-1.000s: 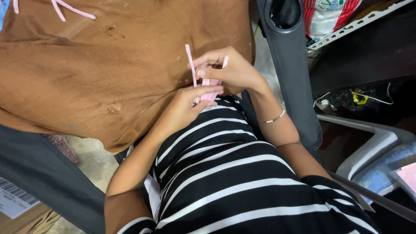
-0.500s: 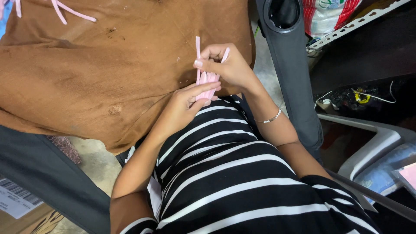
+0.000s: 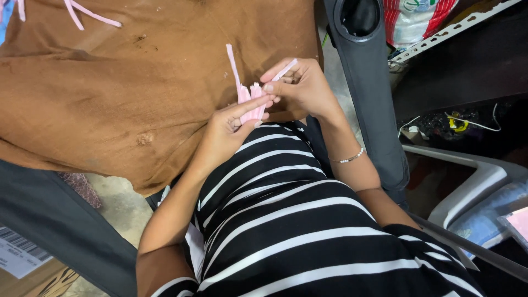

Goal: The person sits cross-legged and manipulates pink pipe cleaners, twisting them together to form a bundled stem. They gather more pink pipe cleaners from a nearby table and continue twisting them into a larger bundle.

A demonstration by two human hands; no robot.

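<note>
**A:** What lies at ten o'clock from the hands?

**B:** Loose pink strips (image 3: 88,14), thin and flat, rest on the brown cloth (image 3: 110,93), a coarse, rumpled fabric with small frayed spots, draped over the work surface.

**A:** And the left hand?

**B:** The left hand (image 3: 228,132) is half curled, its fingers (image 3: 250,105) pinching the lower end of a folded pink strip bundle (image 3: 251,102). The bundle looks like narrow paper or foam bands pleated together, with one long tail standing up toward twelve o'clock.

**A:** The right one?

**B:** The right hand (image 3: 302,88) sits at two o'clock from the left, fingers bent and closed on the bundle's upper folds; another thin tail pokes out above its fingers. A slim beaded bracelet (image 3: 346,158) circles that wrist.

**A:** Where is the bundle overall?

**B:** Between both hands, just above the person's striped black-and-white shirt (image 3: 297,231), over the cloth's near edge.
</note>
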